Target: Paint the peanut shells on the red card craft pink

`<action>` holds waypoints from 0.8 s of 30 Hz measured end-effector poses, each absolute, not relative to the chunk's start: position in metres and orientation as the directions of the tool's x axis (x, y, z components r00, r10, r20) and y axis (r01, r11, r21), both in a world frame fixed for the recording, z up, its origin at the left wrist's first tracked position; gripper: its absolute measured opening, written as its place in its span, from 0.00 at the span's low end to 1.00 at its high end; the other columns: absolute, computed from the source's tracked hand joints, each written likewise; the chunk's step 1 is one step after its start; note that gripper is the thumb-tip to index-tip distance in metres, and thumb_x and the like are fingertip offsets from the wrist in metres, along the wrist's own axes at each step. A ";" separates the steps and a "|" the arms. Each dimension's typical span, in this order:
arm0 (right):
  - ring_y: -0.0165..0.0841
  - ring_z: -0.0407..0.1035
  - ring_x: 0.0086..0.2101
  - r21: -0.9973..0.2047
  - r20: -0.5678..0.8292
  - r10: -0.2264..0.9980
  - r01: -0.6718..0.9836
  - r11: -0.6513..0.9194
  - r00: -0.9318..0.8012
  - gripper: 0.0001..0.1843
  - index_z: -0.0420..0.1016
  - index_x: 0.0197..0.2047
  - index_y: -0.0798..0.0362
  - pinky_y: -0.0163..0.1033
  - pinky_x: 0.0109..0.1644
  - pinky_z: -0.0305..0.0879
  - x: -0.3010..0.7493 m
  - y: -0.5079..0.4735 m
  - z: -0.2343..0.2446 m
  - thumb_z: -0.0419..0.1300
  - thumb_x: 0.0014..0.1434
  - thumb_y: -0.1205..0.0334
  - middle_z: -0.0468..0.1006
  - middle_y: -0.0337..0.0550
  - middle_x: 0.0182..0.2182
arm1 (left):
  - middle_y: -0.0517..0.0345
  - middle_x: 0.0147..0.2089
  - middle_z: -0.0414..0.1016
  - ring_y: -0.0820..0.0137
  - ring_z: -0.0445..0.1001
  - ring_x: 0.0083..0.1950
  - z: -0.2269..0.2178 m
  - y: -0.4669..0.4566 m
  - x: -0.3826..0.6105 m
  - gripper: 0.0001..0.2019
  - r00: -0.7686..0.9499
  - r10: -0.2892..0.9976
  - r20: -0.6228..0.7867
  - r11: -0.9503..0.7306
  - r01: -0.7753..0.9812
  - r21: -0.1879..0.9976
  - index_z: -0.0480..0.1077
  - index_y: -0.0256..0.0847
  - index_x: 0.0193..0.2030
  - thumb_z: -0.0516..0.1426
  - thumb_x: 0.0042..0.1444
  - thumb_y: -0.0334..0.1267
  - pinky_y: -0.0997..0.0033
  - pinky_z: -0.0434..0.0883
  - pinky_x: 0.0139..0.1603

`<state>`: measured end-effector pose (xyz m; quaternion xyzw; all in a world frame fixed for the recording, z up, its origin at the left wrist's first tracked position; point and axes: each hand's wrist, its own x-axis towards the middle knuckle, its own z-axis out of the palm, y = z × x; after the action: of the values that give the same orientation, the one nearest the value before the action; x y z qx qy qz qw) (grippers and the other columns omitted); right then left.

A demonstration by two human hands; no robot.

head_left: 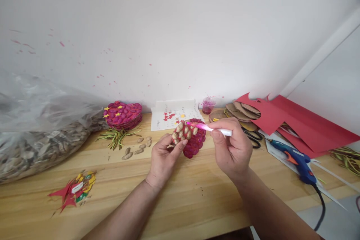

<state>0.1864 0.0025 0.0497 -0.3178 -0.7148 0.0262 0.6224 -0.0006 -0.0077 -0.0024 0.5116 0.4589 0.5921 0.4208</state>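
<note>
My left hand (165, 157) pinches a small red disc with unpainted peanuts (184, 131) stuck on it, tilted up toward me. In my right hand (233, 145) is a paintbrush (209, 127) with a white handle and a pink-stained front. The brush's tip is at the disc's upper edge; whether it touches a peanut I cannot tell. Behind the disc, on the table, lies a magenta peanut-covered piece (194, 147), partly hidden. A clear cup of magenta paint (208, 105) stands against the wall. White paper (157, 118) nearby carries red and yellow stars.
At left are a bag of peanuts (42, 153), stacked magenta peanut discs (123, 114), green cords (116, 137), loose peanuts (138, 151) and paper scraps (73, 191). Right hold cardboard discs (243, 110), scissors (253, 137), red sheets (312, 123) and a corded blue glue gun (295, 159).
</note>
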 end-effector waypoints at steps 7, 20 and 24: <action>0.36 0.73 0.40 -0.425 0.879 0.477 0.457 0.781 0.003 0.09 0.78 0.48 0.48 0.45 0.46 0.70 0.190 0.006 0.049 0.60 0.68 0.69 0.80 0.41 0.38 | 0.53 0.36 0.78 0.67 0.70 0.36 -0.008 -0.006 -0.001 0.11 -0.117 0.965 0.233 -0.238 -0.026 0.971 0.82 0.39 0.34 0.69 0.58 0.46 0.70 0.72 0.38; 0.33 0.71 0.38 -0.267 0.914 0.378 0.484 0.833 -0.148 0.12 0.77 0.47 0.50 0.43 0.45 0.71 0.187 0.001 0.055 0.62 0.65 0.74 0.82 0.40 0.36 | 0.56 0.33 0.72 0.68 0.69 0.34 -0.009 -0.005 -0.005 0.12 -0.107 0.943 0.316 -0.303 0.125 0.945 0.79 0.39 0.31 0.66 0.60 0.45 0.71 0.72 0.34; 0.35 0.72 0.37 -0.243 0.915 0.369 0.506 0.828 -0.164 0.11 0.77 0.47 0.49 0.43 0.44 0.71 0.186 0.000 0.057 0.62 0.65 0.73 0.82 0.39 0.34 | 0.58 0.31 0.69 0.69 0.68 0.33 -0.007 -0.006 -0.006 0.13 -0.117 0.921 0.372 -0.344 0.206 0.916 0.77 0.39 0.29 0.66 0.61 0.44 0.72 0.70 0.32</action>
<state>0.1863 -0.0001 0.0572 -0.2875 -0.7606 -0.0592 0.5791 -0.0058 -0.0056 -0.0072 0.5865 0.4802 0.5728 0.3120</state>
